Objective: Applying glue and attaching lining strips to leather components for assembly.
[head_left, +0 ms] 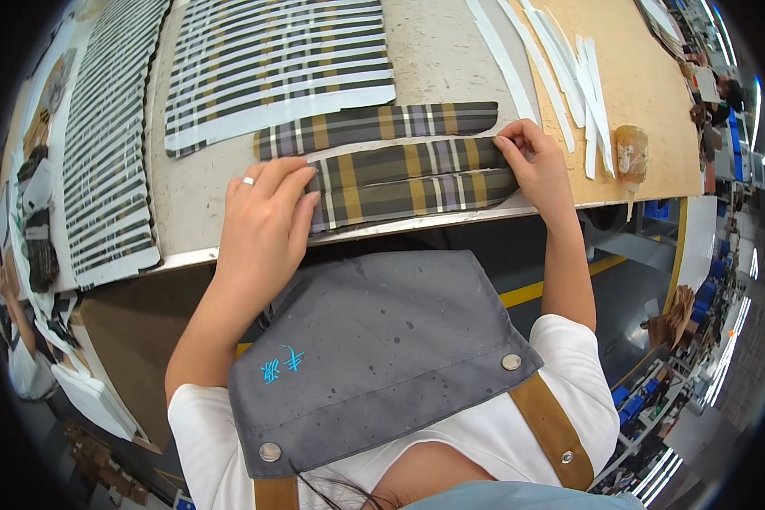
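Observation:
A plaid fabric strip in dark green, ochre, grey and white lies near the table's front edge. A lengthwise line splits it into two bands; whether this is a fold or two pieces, I cannot tell. My left hand, with a ring on one finger, is closed at the strip's left end, thumb and fingertips at its edge. At the other end, my right hand pinches the upper right corner between thumb and forefinger. Just beyond lies a second plaid strip, which neither hand appears to hold.
Behind the strips is a sheet of overlapping plaid and white strips, with a longer similar one to the left. Loose white strips lie at the right, near an amber-stained container. The metal table edge runs before me.

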The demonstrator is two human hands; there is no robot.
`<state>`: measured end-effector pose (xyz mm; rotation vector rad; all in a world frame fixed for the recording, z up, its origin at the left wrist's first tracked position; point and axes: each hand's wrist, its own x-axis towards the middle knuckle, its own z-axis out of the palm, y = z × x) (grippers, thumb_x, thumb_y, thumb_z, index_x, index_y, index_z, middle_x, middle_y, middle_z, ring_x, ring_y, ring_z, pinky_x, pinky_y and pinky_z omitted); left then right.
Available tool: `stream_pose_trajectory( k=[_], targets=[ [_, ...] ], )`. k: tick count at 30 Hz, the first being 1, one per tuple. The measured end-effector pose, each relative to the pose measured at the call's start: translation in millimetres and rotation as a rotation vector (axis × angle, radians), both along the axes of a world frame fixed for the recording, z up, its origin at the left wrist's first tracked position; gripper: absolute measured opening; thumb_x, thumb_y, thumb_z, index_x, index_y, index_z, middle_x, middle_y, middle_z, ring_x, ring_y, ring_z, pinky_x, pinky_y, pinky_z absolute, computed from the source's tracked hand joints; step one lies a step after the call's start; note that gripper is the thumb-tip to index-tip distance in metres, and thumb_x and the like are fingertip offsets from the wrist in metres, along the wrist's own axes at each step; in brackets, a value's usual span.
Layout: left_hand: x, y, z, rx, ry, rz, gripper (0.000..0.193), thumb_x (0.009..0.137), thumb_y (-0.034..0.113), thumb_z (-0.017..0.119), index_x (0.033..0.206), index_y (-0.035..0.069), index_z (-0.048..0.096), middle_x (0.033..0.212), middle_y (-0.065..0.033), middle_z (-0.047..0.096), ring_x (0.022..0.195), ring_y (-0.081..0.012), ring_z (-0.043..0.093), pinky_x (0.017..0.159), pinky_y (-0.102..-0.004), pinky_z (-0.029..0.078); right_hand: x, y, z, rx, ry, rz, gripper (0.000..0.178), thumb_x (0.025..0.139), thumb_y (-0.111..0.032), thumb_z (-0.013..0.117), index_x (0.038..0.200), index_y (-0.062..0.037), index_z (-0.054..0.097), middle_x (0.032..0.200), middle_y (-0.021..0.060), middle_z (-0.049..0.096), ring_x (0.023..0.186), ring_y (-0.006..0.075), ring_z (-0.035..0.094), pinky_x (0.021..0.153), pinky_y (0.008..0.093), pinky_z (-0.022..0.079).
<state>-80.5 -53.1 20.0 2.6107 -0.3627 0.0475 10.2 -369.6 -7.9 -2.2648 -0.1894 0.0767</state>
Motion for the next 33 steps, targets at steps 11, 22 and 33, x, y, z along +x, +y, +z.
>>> stream_pose_trajectory(
  k=[11,22,33],
  targets=[
    [-16.2,1.1,-20.6,0.244,-0.054,-0.122,0.039,0.091,0.019,0.056,0.123,-0.003,0.055,0.133,-0.0145,0.051,0.126,-0.0309,0.045,0.098,-0.0397,0.038,4.7,-1.1,3.4,-0.115,-0.155,0.093,0.010,0.079,-0.007,0.066,0.086,-0.0030,0.060,0.072,0.0088,0.061,0.067,0.0238,0.057,0.067,0.0358,0.045],
    [-3.6,-1.8,15.0,0.015,-0.002,-0.026,0.033,0.097,0.018,0.044,0.119,-0.004,0.056,0.130,-0.0194,0.051,0.117,-0.0347,0.050,0.098,-0.0419,0.038,-3.3,-60.2,28.8,-0.322,-0.370,-0.148,0.013,0.087,-0.016,0.060,0.088,-0.0034,0.061,0.074,0.0073,0.061,0.069,0.0189,0.056,0.067,0.0310,0.044],
    [19.2,-9.7,39.4,-0.050,-0.140,-0.106,0.030,0.096,0.018,0.047,0.113,-0.004,0.058,0.125,-0.0191,0.054,0.112,-0.0344,0.053,0.094,-0.0406,0.041,58.9,-237.5,31.2,-0.584,-0.261,-0.588,0.048,0.084,-0.043,0.063,0.105,0.0002,0.063,0.101,0.0180,0.065,0.088,0.0270,0.064,0.075,0.0331,0.051]
  ],
)
